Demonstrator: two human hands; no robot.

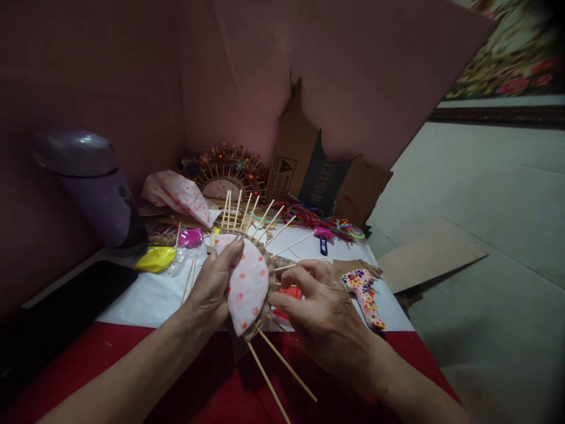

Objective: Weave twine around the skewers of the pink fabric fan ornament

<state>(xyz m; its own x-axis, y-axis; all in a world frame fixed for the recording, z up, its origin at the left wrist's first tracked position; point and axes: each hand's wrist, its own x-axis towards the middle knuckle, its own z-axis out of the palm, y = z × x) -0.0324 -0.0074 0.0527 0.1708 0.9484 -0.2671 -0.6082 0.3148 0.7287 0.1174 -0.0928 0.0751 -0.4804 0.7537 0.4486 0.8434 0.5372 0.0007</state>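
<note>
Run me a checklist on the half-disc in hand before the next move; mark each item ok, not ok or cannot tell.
1. Left hand holding the patterned half-disc: ok, thumb across its face.
2. Right hand at the rim: ok.
3. Sticks evenly spaced: not ok, two at the far end stand close together.
4. Stick bases seated under the right hand: cannot tell, fingers hide them.
5. Purple bottle away from both hands: ok.

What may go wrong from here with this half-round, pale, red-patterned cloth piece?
The right hand, close among the thin, pale wooden sticks, might snap or loosen one. The left hand, with its thumb on the half-round, pale, red-patterned cloth piece, might crease it.
</note>
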